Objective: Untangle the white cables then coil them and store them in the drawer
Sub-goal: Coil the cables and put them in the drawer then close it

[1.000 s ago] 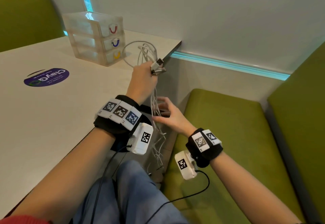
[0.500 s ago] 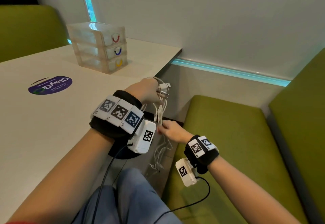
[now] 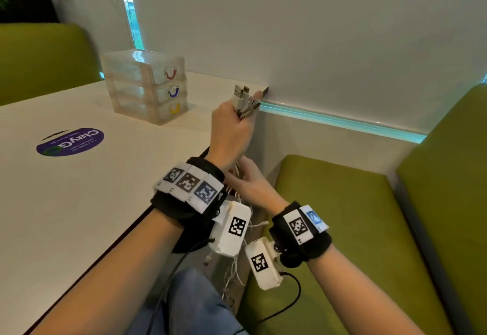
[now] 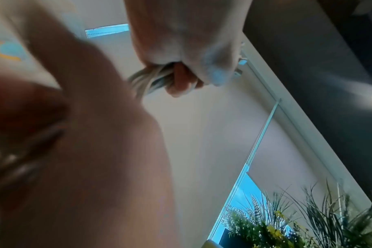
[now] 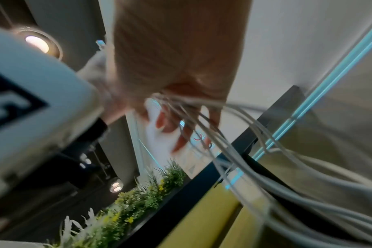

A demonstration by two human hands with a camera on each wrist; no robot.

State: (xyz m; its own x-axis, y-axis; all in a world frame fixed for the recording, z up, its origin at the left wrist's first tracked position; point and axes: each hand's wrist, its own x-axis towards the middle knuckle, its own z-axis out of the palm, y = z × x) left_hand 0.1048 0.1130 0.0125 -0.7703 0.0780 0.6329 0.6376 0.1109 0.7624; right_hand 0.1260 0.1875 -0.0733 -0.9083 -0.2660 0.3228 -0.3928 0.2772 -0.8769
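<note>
My left hand [image 3: 233,129] is raised over the table's right edge and grips a bundle of white cables [image 3: 243,99], whose USB plugs stick up out of the fist. In the left wrist view the fist [image 4: 181,55] is closed round the strands [image 4: 146,78]. Just under the left wrist, my right hand [image 3: 250,186] has its fingers [image 5: 170,127] loosely curled round several strands of the cables [image 5: 234,142]. The loose ends hang tangled [image 3: 232,276] down by my knee. The clear three-drawer unit [image 3: 147,84] stands on the table with its drawers closed.
The white table [image 3: 79,216] carries a purple round sticker [image 3: 69,141]. A green bench seat [image 3: 342,224] lies to the right, against the white wall [image 3: 316,45]. Another green backrest [image 3: 44,58] stands beyond the table at the left.
My left hand has lifted the cable bundle higher, plugs now pointing up. My right hand has moved up the strands to just beneath the left wrist.
</note>
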